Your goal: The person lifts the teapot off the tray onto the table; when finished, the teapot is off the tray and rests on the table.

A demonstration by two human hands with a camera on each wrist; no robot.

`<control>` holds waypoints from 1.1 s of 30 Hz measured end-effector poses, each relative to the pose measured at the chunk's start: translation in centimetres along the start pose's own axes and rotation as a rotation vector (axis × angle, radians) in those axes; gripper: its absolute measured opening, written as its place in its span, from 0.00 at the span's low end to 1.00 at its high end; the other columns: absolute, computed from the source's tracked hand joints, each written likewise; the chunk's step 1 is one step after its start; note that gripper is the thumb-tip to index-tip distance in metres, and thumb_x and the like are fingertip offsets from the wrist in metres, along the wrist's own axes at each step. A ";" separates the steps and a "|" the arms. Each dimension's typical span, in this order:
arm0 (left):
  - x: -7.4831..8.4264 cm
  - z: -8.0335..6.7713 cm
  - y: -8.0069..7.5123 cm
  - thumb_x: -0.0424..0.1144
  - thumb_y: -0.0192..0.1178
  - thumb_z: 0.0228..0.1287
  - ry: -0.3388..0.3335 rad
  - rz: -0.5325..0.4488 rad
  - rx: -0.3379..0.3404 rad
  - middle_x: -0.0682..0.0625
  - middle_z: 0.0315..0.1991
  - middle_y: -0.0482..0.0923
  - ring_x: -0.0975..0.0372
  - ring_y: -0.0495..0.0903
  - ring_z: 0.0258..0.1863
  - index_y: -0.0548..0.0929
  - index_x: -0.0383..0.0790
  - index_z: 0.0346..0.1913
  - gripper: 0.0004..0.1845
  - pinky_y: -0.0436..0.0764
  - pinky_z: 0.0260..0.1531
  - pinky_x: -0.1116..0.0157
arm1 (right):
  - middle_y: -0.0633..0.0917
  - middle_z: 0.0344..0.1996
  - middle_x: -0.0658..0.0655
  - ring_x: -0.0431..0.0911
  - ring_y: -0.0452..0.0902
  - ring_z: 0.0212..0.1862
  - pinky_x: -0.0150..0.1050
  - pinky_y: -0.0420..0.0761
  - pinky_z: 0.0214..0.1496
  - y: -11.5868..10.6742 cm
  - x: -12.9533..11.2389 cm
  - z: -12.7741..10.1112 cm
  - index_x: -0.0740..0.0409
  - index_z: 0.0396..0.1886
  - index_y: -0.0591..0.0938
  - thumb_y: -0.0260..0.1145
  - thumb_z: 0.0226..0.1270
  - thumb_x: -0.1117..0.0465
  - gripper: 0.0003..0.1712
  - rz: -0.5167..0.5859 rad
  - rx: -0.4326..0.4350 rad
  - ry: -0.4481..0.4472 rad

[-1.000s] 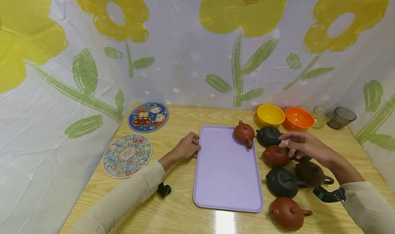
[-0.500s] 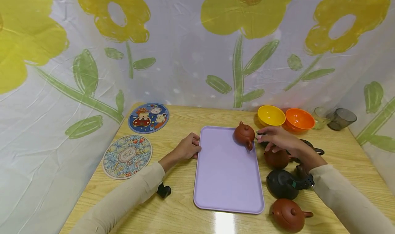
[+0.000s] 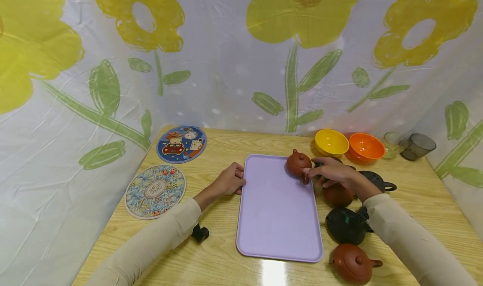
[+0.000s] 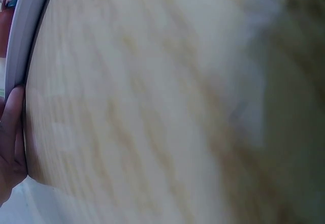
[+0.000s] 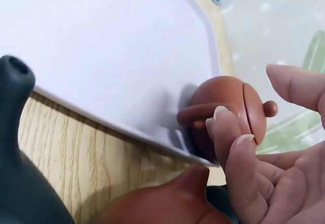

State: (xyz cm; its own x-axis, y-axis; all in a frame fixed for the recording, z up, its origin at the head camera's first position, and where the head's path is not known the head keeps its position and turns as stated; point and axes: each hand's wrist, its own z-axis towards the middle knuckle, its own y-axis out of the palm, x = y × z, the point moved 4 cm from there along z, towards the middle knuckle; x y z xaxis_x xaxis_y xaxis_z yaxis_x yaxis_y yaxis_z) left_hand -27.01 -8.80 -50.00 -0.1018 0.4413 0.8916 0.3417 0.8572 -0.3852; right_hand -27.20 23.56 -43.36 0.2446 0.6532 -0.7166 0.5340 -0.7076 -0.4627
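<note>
A small brown teapot (image 3: 298,164) (image 5: 228,109) stands on the far right corner of a lavender tray (image 3: 277,219) (image 5: 101,46). My right hand (image 3: 325,172) (image 5: 254,148) is against its right side, fingers spread, one fingertip (image 5: 219,120) touching near the spout and the thumb held apart from the pot. It has no grip on the pot. My left hand (image 3: 229,179) curls against the tray's left edge, and a finger (image 4: 10,132) presses the rim (image 4: 23,36). The left wrist view is otherwise blurred wood.
Right of the tray stand more teapots: a brown one (image 3: 337,195) under my wrist, dark ones (image 3: 345,227) (image 3: 377,180), a brown one (image 3: 352,263) in front. Yellow (image 3: 331,141) and orange (image 3: 366,145) bowls and two cups (image 3: 419,143) stand behind. Two round mats (image 3: 155,190) lie left.
My right hand has moved left from above the group of teapots to the brown teapot on the tray. The left hand and the tray have stayed put.
</note>
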 end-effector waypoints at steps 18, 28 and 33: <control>0.0 0.2 0.0 0.26 0.58 0.63 -0.016 -0.024 -0.008 0.40 0.46 0.73 0.58 0.79 0.29 0.69 0.32 0.60 0.22 0.89 0.25 0.64 | 0.83 0.35 0.60 0.47 0.78 0.30 0.37 0.84 0.32 1.2 -0.6 1.3 0.62 0.78 0.57 0.67 0.70 0.50 0.46 0.007 0.089 0.032; -0.2 0.2 0.1 0.27 0.58 0.64 0.001 -0.004 -0.003 0.39 0.47 0.75 0.60 0.79 0.28 0.69 0.31 0.61 0.22 0.88 0.25 0.66 | 0.84 0.37 0.61 0.47 0.79 0.32 0.37 0.82 0.34 1.9 -0.7 1.9 0.59 0.78 0.61 0.66 0.71 0.52 0.42 -0.028 0.103 0.040; -0.1 0.1 0.1 0.26 0.58 0.64 0.004 -0.010 -0.006 0.39 0.47 0.74 0.58 0.80 0.30 0.69 0.31 0.60 0.22 0.89 0.26 0.64 | 0.85 0.39 0.62 0.46 0.80 0.32 0.38 0.83 0.36 2.1 -0.5 1.8 0.66 0.72 0.64 0.66 0.71 0.51 0.38 -0.037 0.094 0.055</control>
State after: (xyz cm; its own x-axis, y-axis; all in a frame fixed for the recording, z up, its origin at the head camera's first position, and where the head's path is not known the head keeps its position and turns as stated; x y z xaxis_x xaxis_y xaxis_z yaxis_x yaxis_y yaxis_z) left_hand -27.05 -8.76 -50.15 -0.1017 0.4313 0.8964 0.3464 0.8601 -0.3745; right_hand -27.66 21.29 -44.93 0.2716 0.6917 -0.6691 0.4660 -0.7029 -0.5374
